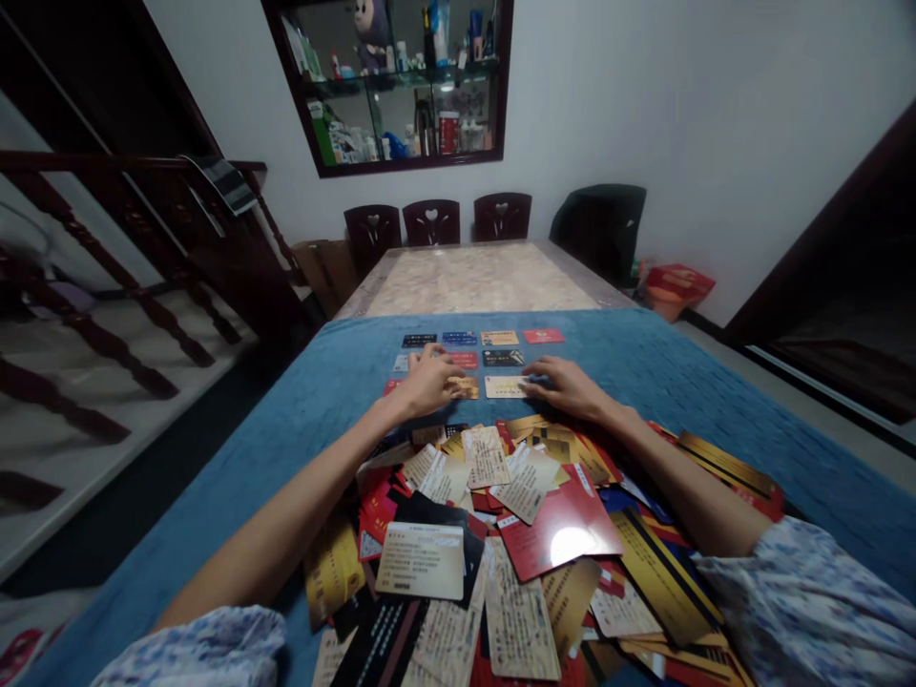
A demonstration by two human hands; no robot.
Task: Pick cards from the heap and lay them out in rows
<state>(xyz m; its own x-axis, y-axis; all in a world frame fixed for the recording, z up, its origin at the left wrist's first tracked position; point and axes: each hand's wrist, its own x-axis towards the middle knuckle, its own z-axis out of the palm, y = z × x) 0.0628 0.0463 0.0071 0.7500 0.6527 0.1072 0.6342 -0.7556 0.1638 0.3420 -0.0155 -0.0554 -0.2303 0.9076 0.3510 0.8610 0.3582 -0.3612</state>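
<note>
Several cards lie in rows on a blue cloth (343, 372), beyond a large loose heap of cards (444, 477). My left hand (427, 384) is over the left part of the rows, fingers bent and apart, by an orange-gold card (465, 388) and partly covering a red card (465, 360). My right hand (565, 386) has its fingers apart, with the tips at the right edge of a cream card (505, 386). Above that card lies a black card (503, 358). The back row shows a dark card (419, 341), a blue card (459, 338), a yellow card (499, 338) and a red-pink card (544, 336).
The heap fills the cloth between my forearms, with a big red card (558, 525) on top. Past the cloth stretches the marble-like tabletop (465, 277). Dark chairs (430, 222) stand at the far end. A wooden railing (107, 267) runs along the left.
</note>
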